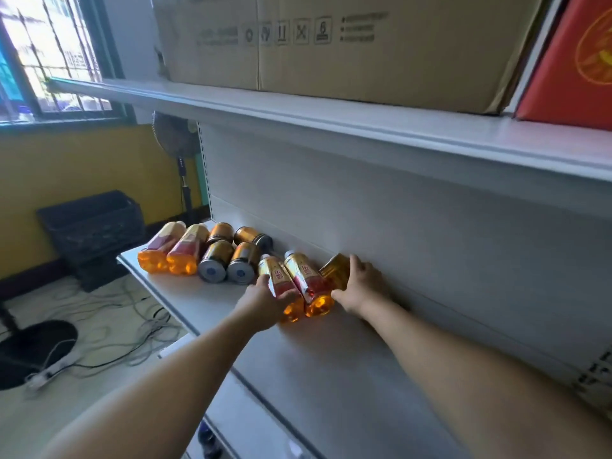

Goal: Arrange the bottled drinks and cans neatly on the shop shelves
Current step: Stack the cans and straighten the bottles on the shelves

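Observation:
On the white middle shelf [205, 303] two orange drink bottles [172, 250] lie on their sides at the left end, with several gold cans [228, 260] lying beside them. Nearer to me two more orange bottles lie side by side. My left hand [265, 303] grips the left bottle [281, 286] of this pair. The right bottle [309, 286] lies against it. My right hand [359, 286] grips a gold can [336, 270] lying against the shelf's back wall, just right of the pair.
A large cardboard box [331, 44] and a red box [569, 61] stand on the upper shelf [298, 117]. To the left are a black crate [96, 226], a standing fan [175, 137] and cables with a power strip [49, 372] on the floor.

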Tool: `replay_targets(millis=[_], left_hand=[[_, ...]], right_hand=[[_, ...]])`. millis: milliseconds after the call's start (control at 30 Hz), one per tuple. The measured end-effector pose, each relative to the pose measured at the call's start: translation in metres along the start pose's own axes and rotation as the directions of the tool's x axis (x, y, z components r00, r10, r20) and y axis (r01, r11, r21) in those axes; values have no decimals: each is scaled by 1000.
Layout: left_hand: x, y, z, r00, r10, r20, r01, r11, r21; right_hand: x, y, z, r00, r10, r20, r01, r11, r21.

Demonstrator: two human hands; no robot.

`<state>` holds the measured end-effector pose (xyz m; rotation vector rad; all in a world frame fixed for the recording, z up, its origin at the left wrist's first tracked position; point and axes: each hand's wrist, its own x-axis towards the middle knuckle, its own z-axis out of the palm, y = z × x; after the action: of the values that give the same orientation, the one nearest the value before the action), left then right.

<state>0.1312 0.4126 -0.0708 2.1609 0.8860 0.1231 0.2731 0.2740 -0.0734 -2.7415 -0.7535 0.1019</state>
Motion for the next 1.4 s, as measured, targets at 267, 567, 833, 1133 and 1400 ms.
replay_targets(millis=[267,567,833,1133,1400], left_hand=[[59,-23,17,984,-165,63,177,925,-336],[35,-70,-4,987,106,119,14,688,-725],[44,-91,-9,931,298,209,28,514,-857],[26,-74,6,718,407,565,286,568,-772],[-37,-38,27,581,435,687,330,646,-688]], right_hand=[[8,-10,9,983,130,-127,-146,982,-119],[-71,-19,56,817,358,-453,54,733,678],[-109,-42,83,728,605,-322,-32,499,866],[-150,-22,75,636,734,-238,-203,457,866],[-225,0,45,612,761,-216,-180,400,899]])
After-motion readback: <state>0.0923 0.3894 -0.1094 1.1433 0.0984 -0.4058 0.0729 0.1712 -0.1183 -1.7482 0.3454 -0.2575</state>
